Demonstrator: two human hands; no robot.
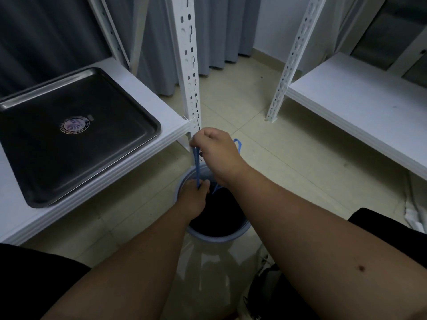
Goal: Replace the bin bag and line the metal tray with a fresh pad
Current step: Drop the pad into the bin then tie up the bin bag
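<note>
A round pale-blue bin (pixel 240 232) stands on the floor between my forearms, with a black bin bag (pixel 217 213) inside it. My right hand (pixel 217 148) is raised above the bin and pinches a blue drawstring (pixel 196 165) pulled up taut from the bag. Down at the bin's far rim, my left hand (pixel 194 195) grips the lower end of the same drawstring. A second blue loop (pixel 238 144) shows behind my right hand. The dark metal tray (pixel 69 162) lies bare on the white shelf at left, with a round sticker at its middle.
A white slotted shelf post (pixel 190 72) rises just behind my hands. A second white shelf (pixel 360 107) stands at right. Grey curtains (pixel 219 31) hang at the back. The floor is pale tile. A shoe (pixel 265 273) shows below the bin.
</note>
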